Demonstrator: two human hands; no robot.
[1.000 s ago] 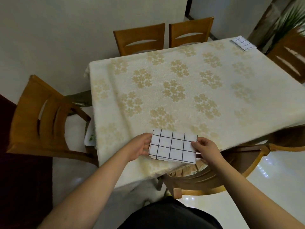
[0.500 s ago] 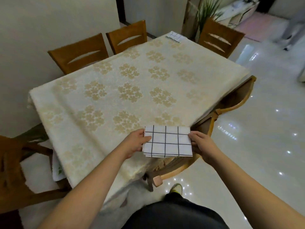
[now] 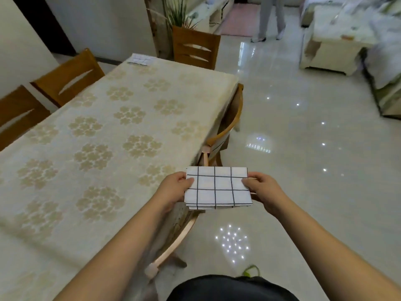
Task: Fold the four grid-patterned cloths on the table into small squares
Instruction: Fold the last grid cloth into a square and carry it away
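A white cloth with a dark grid (image 3: 217,187), folded into a small thick rectangle, is held in the air just off the table's near right edge. My left hand (image 3: 173,189) pinches its left edge with the thumb on top. On the opposite side, my right hand (image 3: 263,190) pinches the right edge the same way. Another folded grid cloth (image 3: 140,59) lies flat on the far corner of the table (image 3: 112,135), which is covered by a cream floral tablecloth.
Wooden chairs stand around the table: two at the left (image 3: 67,80), one at the far end (image 3: 195,48), and two tucked in on the right (image 3: 230,124). Glossy tiled floor (image 3: 303,148) spreads to the right. A person's legs (image 3: 270,18) and a low cabinet (image 3: 334,44) are far off.
The view has swung to the right along the table. Both hands have carried the folded cloth off the table's edge into the air over the chair and floor.
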